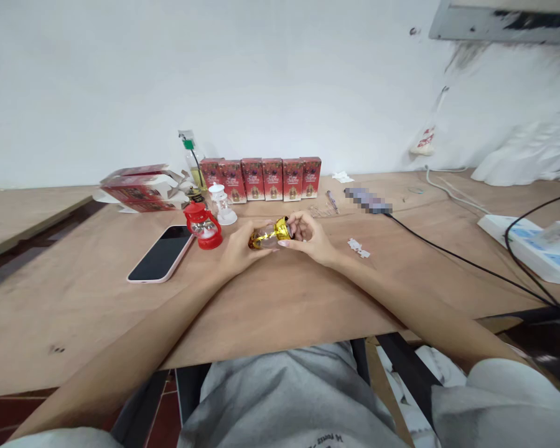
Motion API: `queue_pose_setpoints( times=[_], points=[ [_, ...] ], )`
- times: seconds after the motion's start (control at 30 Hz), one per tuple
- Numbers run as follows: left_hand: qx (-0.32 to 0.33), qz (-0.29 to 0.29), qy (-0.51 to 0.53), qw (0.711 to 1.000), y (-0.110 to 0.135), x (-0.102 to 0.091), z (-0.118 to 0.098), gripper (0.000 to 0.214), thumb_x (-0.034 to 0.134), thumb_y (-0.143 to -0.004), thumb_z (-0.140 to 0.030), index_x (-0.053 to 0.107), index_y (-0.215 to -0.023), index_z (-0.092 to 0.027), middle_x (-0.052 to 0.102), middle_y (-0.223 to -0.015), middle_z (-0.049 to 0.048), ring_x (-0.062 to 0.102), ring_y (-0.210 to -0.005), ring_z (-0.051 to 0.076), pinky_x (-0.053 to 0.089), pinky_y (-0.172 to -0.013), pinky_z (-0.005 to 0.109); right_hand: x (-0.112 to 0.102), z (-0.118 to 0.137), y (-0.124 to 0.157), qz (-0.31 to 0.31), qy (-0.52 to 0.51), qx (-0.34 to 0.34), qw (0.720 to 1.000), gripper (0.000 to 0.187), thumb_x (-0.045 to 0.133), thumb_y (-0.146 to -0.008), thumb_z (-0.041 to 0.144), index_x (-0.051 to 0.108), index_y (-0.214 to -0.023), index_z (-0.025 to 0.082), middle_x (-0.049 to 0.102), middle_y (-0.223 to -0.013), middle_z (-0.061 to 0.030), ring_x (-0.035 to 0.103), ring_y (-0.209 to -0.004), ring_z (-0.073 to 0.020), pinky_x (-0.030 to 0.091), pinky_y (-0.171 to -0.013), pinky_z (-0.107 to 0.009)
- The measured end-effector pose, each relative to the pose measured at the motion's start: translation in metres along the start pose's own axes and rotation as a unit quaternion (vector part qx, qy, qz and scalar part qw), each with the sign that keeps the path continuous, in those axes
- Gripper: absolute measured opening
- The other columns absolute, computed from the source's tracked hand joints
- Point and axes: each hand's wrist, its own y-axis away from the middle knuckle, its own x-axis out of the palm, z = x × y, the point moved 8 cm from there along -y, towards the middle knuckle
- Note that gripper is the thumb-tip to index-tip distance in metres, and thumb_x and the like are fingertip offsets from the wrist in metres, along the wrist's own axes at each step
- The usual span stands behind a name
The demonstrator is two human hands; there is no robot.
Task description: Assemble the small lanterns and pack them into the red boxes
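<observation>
Gold at both ends and clear through the middle, the miniature lantern (pixel 271 233) lies on its side between our two hands, in front of us over the wooden tabletop (pixel 270 311); whether it touches the wood or sits a little above it, we cannot tell. Our left hand (pixel 241 244) grasps one end, thumb along the near side, while our right hand (pixel 312 238) pinches around the broader gold rim at the other, fingers curled by the end. For good handling, we would let the left hand act as the anchor and leave the finer work to the right fingertips. Pressure is best put on the gold parts, since the clear wall looks thin and could mark or flex under a hard squeeze. Both ends should line up, because a sideways twist might strain the body between them. We should also work low so that a slip means only a short drop, and mind our left knuckles, with the red lantern (pixel 203 225) and the white lantern (pixel 223 208) standing near them; the white plastic pieces (pixel 358 248) lie off to the right.
</observation>
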Motion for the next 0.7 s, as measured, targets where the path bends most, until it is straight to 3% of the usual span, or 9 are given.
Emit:
queue_pose_setpoints(
  times=[0.13, 0.33, 0.7],
  points=[
    [0.006, -0.005, -0.007, 1.0, 0.0002, 0.0, 0.0, 0.055, 0.071, -0.073, -0.045, 0.051, -0.117, -0.019, 0.063, -0.119, 0.0109, 0.061, -0.111, 0.023, 0.05, -0.094, 0.039, 0.0015, -0.002, 0.0003, -0.003, -0.008, 0.015, 1.0, 0.044, 0.076, -0.064, 0.05, 0.046, -0.076, 0.021, 0.044, -0.073, 0.0041, 0.035, -0.058, -0.0078, 0.028, -0.052, -0.023],
    [0.029, -0.02, -0.021, 0.999, -0.0006, -0.0034, -0.0048, 0.055, 0.072, -0.073, -0.043, 0.05, -0.117, -0.018, 0.064, -0.117, 0.0109, 0.062, -0.108, 0.023, 0.052, -0.091, 0.037, 0.0002, -0.0005, 0.0015, -0.038, -0.049, 0.001, 0.998, 0.049, 0.079, -0.062, 0.043, 0.045, -0.091, 0.023, 0.045, -0.076, 0.0041, 0.039, -0.061, -0.0098, 0.03, -0.053, -0.024],
    [0.028, -0.017, -0.009, 0.999, -0.0004, -0.0024, -0.0049, 0.055, 0.072, -0.073, -0.041, 0.05, -0.118, -0.018, 0.064, -0.117, 0.0117, 0.062, -0.109, 0.023, 0.051, -0.093, 0.039, 0.0004, -0.0033, -0.0002, -0.016, -0.047, 0.012, 0.999, 0.051, 0.08, -0.06, 0.046, 0.046, -0.092, 0.024, 0.046, -0.075, 0.0042, 0.04, -0.061, -0.0095, 0.031, -0.052, -0.024]
  ],
)
